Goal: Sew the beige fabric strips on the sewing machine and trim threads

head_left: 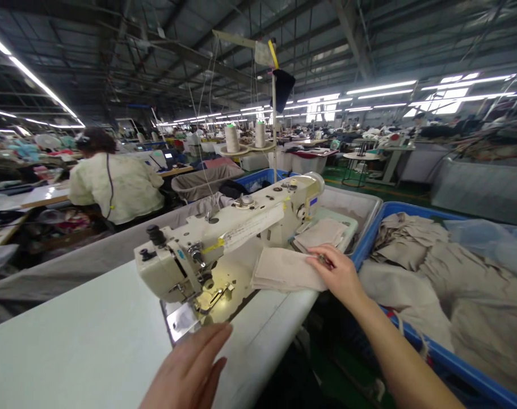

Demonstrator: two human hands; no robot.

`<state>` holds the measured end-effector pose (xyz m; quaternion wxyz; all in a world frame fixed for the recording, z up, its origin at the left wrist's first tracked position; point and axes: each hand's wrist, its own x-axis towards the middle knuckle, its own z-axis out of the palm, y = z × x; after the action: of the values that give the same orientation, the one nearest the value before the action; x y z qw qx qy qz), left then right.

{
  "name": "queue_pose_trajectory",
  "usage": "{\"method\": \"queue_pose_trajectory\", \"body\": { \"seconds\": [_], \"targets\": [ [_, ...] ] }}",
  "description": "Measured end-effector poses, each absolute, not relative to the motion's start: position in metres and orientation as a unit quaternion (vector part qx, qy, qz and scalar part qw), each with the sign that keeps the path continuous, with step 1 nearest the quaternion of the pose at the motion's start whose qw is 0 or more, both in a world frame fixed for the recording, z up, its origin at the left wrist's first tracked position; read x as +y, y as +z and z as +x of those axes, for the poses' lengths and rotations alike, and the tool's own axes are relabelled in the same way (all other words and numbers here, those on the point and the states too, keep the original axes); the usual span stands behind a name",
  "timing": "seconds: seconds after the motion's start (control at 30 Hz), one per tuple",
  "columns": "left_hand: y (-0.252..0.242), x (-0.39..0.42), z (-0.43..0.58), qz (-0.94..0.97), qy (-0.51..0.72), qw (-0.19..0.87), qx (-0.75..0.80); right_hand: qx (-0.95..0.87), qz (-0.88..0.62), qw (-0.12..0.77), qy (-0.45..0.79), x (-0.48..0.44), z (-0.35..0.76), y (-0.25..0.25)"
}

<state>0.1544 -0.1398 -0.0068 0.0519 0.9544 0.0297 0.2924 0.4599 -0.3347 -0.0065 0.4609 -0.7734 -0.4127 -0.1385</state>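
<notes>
A white industrial sewing machine (249,218) stands before me, its lamp lighting the needle area and the brass-coloured attachment (215,298). My left hand (190,369) is over the table at the machine's front edge, fingers stretched out and nothing held. Further right, a stack of beige fabric pieces (284,270) lies on the machine bed beside the arm. The fingers of my right hand (337,272) are closed at the stack's right edge, pinching the fabric. A small dark metallic object shows between those fingers, too hidden to name. Behind it lies another beige fabric pile (322,233).
At right a blue crate (369,227) is heaped with beige fabric (432,261). Two thread cones (231,139) sit on a stand behind the machine. A co-worker (113,182) sits at the left, back turned. A grey cloth-lined trough (92,258) runs behind the table.
</notes>
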Motion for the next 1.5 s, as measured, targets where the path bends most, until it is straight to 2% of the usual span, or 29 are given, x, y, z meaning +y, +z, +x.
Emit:
{"method": "queue_pose_trajectory", "body": {
  "seconds": [0.07,0.17,0.27,0.4,0.53,0.67,0.77,0.83,1.1,1.3,1.5],
  "targets": [
    [0.009,-0.161,0.188,0.951,0.308,0.025,-0.013,-0.418,-0.748,0.502,-0.120,-0.338,0.445,0.007],
    [0.038,-0.178,0.231,0.952,0.301,0.050,-0.029,-0.452,-0.676,0.582,-0.027,-0.344,0.420,0.027],
    [0.059,-0.182,0.257,0.959,0.232,0.162,-0.025,-0.471,-0.648,0.597,0.018,-0.349,0.402,0.040],
    [0.066,-0.184,0.265,0.930,0.136,0.335,0.064,-0.437,-0.654,0.613,0.080,-0.351,0.394,0.046],
    [0.062,-0.180,0.252,0.907,0.133,0.371,0.148,-0.399,-0.694,0.588,0.116,-0.348,0.395,0.042],
    [0.053,-0.168,0.222,0.833,0.129,0.479,0.246,-0.287,-0.691,0.659,0.079,-0.345,0.399,0.022],
    [0.044,-0.163,0.197,0.725,0.186,0.590,0.301,-0.219,-0.665,0.701,0.135,-0.341,0.399,0.003],
    [0.039,-0.165,0.184,0.675,0.225,0.622,0.328,-0.197,-0.657,0.707,0.169,-0.338,0.395,-0.006],
    [0.033,-0.172,0.167,0.622,0.288,0.630,0.366,-0.231,-0.689,0.660,0.189,-0.335,0.376,-0.017],
    [0.031,-0.162,0.157,0.648,0.295,0.591,0.378,-0.325,-0.742,0.561,0.172,-0.340,0.371,-0.023],
    [0.035,-0.154,0.146,0.615,0.284,0.622,0.393,-0.402,-0.728,0.506,0.229,-0.339,0.353,-0.036]
  ]
}}
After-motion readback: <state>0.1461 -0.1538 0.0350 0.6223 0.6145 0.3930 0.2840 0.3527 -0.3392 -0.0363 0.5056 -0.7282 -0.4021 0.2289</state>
